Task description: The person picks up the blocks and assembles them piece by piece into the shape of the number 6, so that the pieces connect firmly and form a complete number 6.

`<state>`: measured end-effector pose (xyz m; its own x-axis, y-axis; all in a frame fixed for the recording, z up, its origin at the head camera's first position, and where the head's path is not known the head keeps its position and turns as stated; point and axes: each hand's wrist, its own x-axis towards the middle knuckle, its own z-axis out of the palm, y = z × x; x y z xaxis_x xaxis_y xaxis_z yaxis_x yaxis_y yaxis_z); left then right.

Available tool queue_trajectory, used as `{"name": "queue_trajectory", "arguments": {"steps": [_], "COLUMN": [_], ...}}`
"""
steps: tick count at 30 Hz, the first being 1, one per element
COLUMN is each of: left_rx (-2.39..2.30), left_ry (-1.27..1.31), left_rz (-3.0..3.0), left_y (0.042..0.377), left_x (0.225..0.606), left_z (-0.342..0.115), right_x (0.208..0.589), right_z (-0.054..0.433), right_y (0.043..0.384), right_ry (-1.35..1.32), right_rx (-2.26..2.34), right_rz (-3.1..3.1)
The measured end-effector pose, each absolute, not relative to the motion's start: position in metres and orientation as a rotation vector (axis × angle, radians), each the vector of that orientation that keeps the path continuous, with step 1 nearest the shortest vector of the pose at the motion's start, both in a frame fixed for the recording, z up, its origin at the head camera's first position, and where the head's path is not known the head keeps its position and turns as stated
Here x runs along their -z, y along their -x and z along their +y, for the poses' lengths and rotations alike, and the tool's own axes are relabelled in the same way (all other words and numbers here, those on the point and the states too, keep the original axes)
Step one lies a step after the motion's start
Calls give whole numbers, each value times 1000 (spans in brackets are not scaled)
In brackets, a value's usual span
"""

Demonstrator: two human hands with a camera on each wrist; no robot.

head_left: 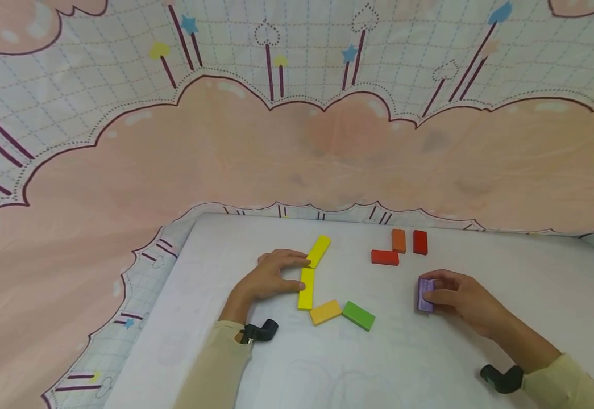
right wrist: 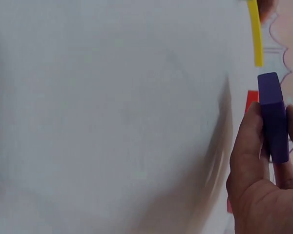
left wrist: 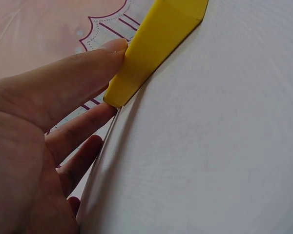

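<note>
Several flat coloured blocks lie on a white tabletop. On the left side of the head view, my left hand [head_left: 271,275] reaches to two yellow blocks set end to end at an angle. Its thumb touches the lower yellow block [head_left: 306,298], and a fingertip lies by the upper yellow block [head_left: 322,247]. The left wrist view shows the thumb against the side of a yellow block [left wrist: 156,44], fingers extended. My right hand [head_left: 462,298] pinches a purple block [head_left: 426,295] between thumb and fingers; in the right wrist view the purple block [right wrist: 274,122] stands tilted in the grip.
Below the yellow pair lie an orange-yellow block [head_left: 325,312] and a green block [head_left: 359,316]. Farther back are an orange block [head_left: 398,241], a red block [head_left: 420,242] and another red block [head_left: 385,258]. A patterned cloth [head_left: 302,153] hangs behind the white tabletop [head_left: 215,238].
</note>
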<state>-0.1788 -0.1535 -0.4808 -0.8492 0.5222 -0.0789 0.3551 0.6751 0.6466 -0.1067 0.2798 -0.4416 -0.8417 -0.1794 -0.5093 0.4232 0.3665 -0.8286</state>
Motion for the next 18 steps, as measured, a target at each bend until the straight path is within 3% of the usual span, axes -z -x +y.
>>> {"name": "queue_trajectory", "arguments": {"steps": [18], "left_rx": [-931], "left_ry": [-710], "left_rz": [2630], "left_y": [180], "left_x": [481], "left_z": [-153], "right_x": [441], "right_z": [233], "right_y": [88], "right_ry": [-137], "right_rx": [1277], "right_rz": [2197]}}
